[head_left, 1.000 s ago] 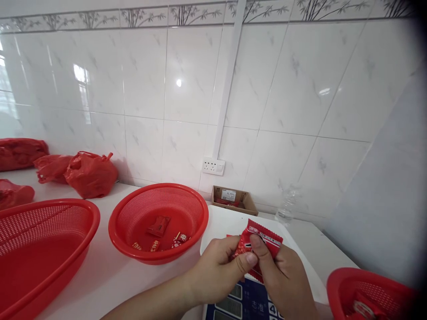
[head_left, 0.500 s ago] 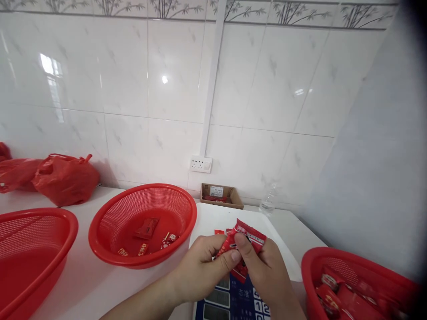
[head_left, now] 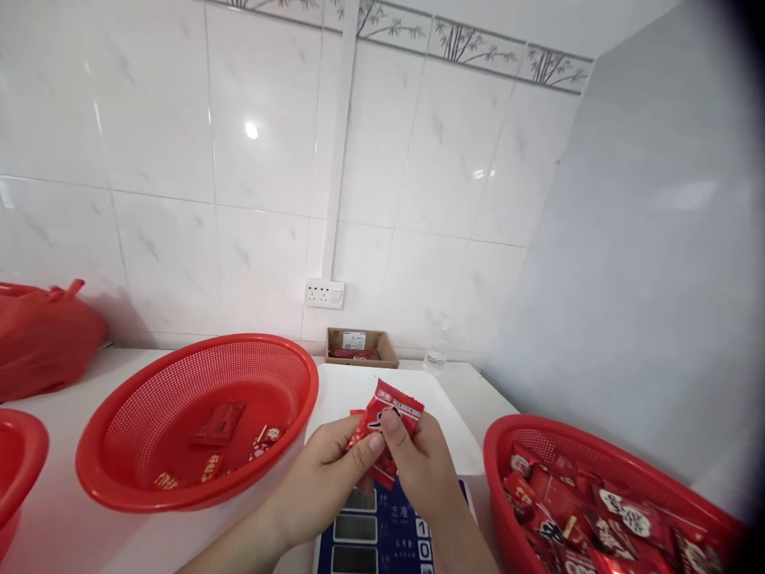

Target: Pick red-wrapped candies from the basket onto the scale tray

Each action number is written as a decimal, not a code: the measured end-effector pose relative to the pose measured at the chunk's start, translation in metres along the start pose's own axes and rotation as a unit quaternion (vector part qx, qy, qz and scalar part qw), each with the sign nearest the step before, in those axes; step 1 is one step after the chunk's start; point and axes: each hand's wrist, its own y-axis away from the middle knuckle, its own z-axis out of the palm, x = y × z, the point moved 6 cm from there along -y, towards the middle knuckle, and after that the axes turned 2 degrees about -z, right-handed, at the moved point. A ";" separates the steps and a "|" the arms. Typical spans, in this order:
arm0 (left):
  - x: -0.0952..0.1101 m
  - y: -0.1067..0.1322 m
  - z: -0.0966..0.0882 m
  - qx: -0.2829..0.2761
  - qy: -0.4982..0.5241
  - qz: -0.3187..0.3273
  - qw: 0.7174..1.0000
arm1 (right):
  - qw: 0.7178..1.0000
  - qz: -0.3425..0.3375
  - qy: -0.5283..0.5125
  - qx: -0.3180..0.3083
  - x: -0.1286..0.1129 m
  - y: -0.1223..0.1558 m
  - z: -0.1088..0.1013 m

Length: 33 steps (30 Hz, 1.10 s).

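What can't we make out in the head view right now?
Head view only.
- scale display: digits too small, bottom edge cuts it.
- red packet: lower part covered by left hand and right hand.
- cardboard box contents: too small.
- far-left basket: cut by left edge.

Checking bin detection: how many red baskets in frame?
3. Left-edge basket, cut off by the frame; middle basket, left of the scale, with a few packets inside; right basket, holding many more. Others may sit out of frame.
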 end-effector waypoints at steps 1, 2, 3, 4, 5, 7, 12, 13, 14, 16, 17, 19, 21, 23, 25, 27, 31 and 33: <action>0.001 0.000 0.000 -0.002 0.003 0.003 1.000 | 1.000 0.006 0.003 0.003 0.001 0.000 -0.001; 0.002 0.001 0.000 -0.004 0.002 0.009 1.000 | 1.000 0.005 0.011 0.001 0.001 0.000 0.000; 0.003 0.001 0.000 -0.006 0.003 0.017 1.000 | 1.000 -0.001 0.022 -0.002 0.000 0.001 0.000; 0.004 0.001 0.000 -0.007 0.007 0.021 1.000 | 0.999 -0.009 0.034 -0.005 -0.001 0.001 0.000; 0.003 0.002 0.000 -0.007 0.013 0.021 1.000 | 0.999 -0.017 0.045 -0.004 -0.002 0.001 0.000; 0.000 0.001 0.001 -0.008 0.029 0.012 0.999 | 0.998 -0.029 0.061 0.004 -0.003 0.001 0.000; 0.000 0.001 0.003 -0.018 0.058 0.024 0.998 | 0.999 -0.042 0.031 0.016 0.002 0.004 0.003; 0.001 0.001 0.003 -0.022 0.061 0.030 0.997 | 0.999 -0.042 0.016 0.021 0.003 0.005 0.003; 0.002 0.002 0.004 -0.026 0.063 0.034 0.997 | 0.999 -0.042 0.005 0.027 0.004 0.006 0.004; 0.005 0.004 0.004 -0.028 0.061 0.038 0.997 | 0.998 -0.045 -0.006 0.036 0.006 0.007 0.004; 0.006 0.005 0.004 -0.025 0.058 0.039 0.997 | 0.998 -0.048 -0.009 0.037 0.006 0.008 0.004; 0.008 0.006 0.003 -0.016 0.051 0.034 0.998 | 0.998 -0.057 -0.013 0.033 0.005 0.009 0.004; 0.009 0.006 0.003 -0.010 0.049 0.027 0.998 | 0.998 -0.057 -0.010 0.039 0.004 0.010 0.002; 0.010 0.006 0.002 -0.009 0.044 0.027 0.999 | 0.997 -0.037 0.005 0.062 0.006 0.012 -0.002; 0.013 0.007 0.001 -0.009 0.028 0.039 0.999 | 0.996 -0.021 0.029 0.077 0.007 0.014 -0.005; 0.017 0.009 0.001 -0.013 0.001 0.061 0.998 | 0.997 -0.031 0.049 0.055 0.004 0.014 -0.004; 0.019 0.011 -0.001 -0.002 -0.053 0.076 0.996 | 0.994 -0.042 0.101 0.013 -0.005 0.012 -0.001; 0.016 0.009 -0.005 0.020 -0.054 0.063 0.996 | 0.988 -0.035 0.140 0.048 -0.007 0.009 -0.010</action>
